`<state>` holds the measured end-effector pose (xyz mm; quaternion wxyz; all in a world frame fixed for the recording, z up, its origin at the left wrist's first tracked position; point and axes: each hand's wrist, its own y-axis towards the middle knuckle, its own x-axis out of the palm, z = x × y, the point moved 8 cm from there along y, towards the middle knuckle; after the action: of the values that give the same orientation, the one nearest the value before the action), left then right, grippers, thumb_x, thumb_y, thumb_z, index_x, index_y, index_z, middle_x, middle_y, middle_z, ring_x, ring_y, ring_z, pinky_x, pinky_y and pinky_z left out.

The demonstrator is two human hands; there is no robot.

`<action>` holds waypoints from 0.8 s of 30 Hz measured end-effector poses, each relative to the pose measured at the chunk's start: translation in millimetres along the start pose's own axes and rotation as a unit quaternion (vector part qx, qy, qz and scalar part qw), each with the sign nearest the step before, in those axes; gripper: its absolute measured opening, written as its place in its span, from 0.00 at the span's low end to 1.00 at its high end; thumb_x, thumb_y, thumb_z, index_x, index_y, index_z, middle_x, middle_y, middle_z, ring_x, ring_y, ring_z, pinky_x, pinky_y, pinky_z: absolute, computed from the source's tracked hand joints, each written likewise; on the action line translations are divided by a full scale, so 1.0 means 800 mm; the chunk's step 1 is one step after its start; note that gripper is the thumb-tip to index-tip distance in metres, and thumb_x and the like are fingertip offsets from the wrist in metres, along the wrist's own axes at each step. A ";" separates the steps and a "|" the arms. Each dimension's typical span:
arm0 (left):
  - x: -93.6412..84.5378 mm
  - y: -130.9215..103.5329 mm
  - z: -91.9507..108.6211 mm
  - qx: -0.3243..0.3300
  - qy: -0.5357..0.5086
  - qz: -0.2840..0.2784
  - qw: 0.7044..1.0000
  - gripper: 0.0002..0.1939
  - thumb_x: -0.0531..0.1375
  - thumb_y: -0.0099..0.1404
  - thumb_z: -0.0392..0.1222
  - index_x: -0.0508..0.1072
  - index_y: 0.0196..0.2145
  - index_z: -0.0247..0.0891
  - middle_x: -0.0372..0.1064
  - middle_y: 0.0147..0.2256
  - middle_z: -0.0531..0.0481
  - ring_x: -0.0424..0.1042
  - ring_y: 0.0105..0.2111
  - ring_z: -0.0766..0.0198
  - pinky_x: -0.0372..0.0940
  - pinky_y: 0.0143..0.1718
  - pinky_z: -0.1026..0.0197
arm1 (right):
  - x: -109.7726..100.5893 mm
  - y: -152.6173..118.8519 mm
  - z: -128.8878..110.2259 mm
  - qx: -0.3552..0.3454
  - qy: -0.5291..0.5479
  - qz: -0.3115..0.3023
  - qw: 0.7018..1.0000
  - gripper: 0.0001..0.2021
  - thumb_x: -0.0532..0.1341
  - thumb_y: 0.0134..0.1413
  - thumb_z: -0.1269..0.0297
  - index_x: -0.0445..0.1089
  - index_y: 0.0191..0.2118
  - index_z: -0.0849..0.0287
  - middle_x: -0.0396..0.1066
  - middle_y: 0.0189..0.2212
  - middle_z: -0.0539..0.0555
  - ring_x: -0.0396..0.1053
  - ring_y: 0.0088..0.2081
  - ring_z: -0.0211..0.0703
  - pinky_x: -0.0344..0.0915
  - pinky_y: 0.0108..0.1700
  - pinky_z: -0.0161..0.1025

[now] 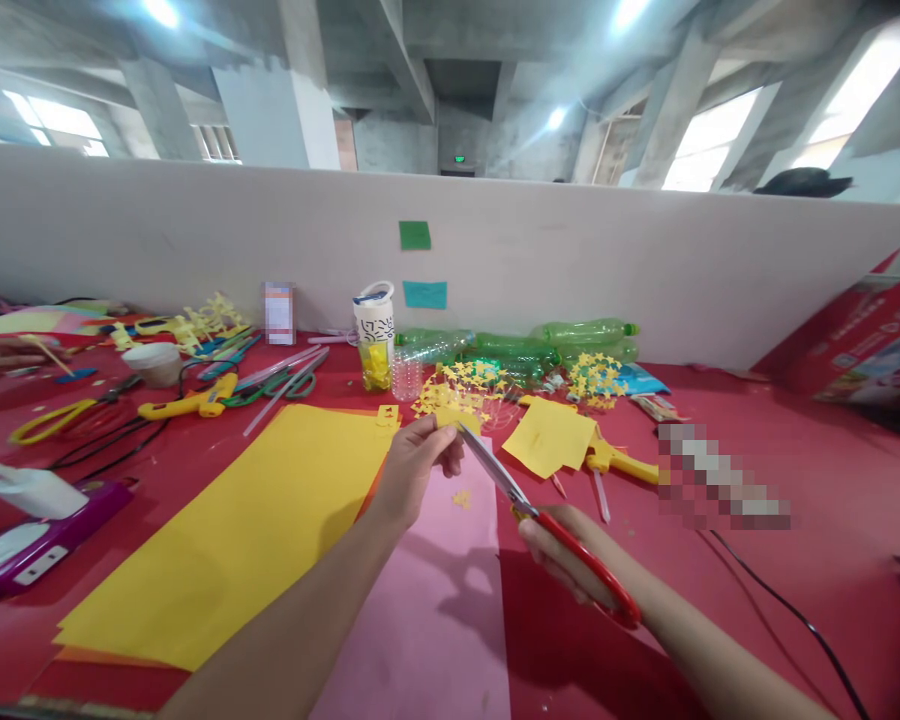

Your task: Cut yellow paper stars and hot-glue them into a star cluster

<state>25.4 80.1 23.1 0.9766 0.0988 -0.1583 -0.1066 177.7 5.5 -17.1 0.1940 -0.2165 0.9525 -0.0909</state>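
My left hand pinches a small piece of yellow paper above the pink sheet. In my right hand is a pair of scissors with red handles, its blades pointing up and left. The blade tips meet the edge of the paper piece; whether they have cut into it I cannot tell. Small yellow cut-outs lie on the pink sheet below. Left of my arm is a stack of large yellow sheets. Behind my hands sits a pile of yellow paper stars.
Green plastic bottles lie along the white partition, by a patterned cup. Yellow glue guns flank the workspace. A purple power strip is at left; another person's hand shows at the far left edge.
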 end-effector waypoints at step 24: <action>-0.001 0.001 -0.001 -0.003 -0.009 -0.008 1.000 0.09 0.54 0.59 0.38 0.66 0.23 0.34 0.64 0.20 0.53 0.62 0.18 0.71 0.55 0.21 0.65 | -0.002 -0.004 -0.010 0.003 -0.042 0.030 0.999 0.24 0.51 0.49 0.40 0.51 0.20 0.58 0.49 0.12 0.42 0.46 0.12 0.27 0.43 0.14 0.28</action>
<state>25.0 81.1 22.6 0.9746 0.0965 -0.1658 -0.1153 176.8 4.4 -8.5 0.2366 -0.1911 0.9494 -0.0788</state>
